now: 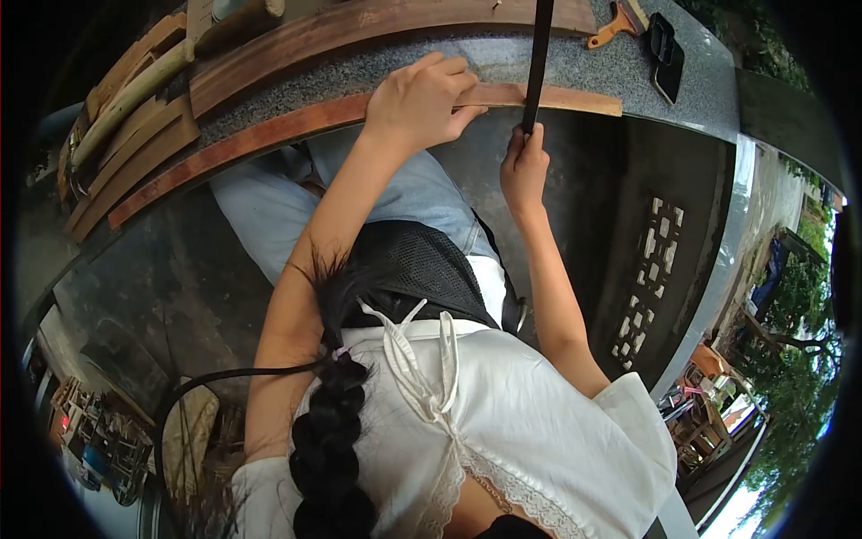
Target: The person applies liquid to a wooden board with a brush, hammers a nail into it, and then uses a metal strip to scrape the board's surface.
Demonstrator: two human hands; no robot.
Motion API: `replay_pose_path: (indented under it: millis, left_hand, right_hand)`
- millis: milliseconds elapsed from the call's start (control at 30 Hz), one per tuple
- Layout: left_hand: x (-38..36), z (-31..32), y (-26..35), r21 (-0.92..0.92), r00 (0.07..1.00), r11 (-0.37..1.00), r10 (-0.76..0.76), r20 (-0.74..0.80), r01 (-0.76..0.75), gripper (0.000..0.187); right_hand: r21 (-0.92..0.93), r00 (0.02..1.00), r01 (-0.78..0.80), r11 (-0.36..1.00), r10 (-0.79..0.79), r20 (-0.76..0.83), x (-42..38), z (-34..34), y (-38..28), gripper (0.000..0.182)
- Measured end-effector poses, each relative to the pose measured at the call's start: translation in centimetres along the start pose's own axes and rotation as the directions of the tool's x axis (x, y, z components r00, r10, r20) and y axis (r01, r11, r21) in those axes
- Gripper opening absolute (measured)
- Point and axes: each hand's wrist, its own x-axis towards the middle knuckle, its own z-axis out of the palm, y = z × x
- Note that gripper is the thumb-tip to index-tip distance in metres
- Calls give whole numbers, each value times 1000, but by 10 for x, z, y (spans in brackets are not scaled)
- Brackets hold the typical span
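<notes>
A: Where are the person's hands?

B: The left hand (416,101) lies over the thin wooden strip (310,122), a little right of its middle. The right hand (525,171) is just beyond the strip's near edge, to the right, at the lower end of a long dark bar (539,58).

A: And the fingers?

B: On the left they are bent over the strip, with the thumb by its near side, so the wood is pinched between them. On the right they are wrapped around the bar's end. I can't tell how firmly either one presses.

A: Where exactly is the strip?

B: Along the near edge of the speckled grey desk (705,97). It looks curved in this wide view. The bar stands across it, right of the left hand, leaving a short length of strip on its far side.

A: Is it touching the wood?

B: They overlap in this view; I can't be sure of contact.

A: What else is around?

B: A wider plank (296,56) lies behind the strip, more wooden pieces (148,135) are gathered at the left end, and an orange-handled brush (615,27) rests near a flat black object (670,74) at the right.
</notes>
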Motion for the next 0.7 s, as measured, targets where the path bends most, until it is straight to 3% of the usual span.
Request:
replay_pose_path:
  millis: [67,200,300,467,600,700]
  left_hand:
    - [0,1,-2,2,1000,1000,-4,7,4,28]
    - [0,1,0,-11,1000,1000,-19,11,19,29]
    - [-2,1,0,7,1000,1000,-4,16,4,29]
    - [1,0,-1,17,1000,1000,-4,5,4,22]
    - [0,-1,-1,1,999,1000,-27,26,27,30]
    - [2,-1,-1,6,999,1000,-29,21,28,30]
  right_hand:
    - [28,1000,-29,999,29,-11,11,-3,-13,7]
    - [-22,994,-100,995,101,35,-90,11,62,7]
    - [-40,997,-68,997,70,38,-84,5,58,7]
    - [26,1000,6,1000,-5,-25,13,-2,-14,8]
    - [-49,995,-80,996,83,59,-79,3,52,10]
    - [-63,995,-64,996,68,74,-83,0,59,10]
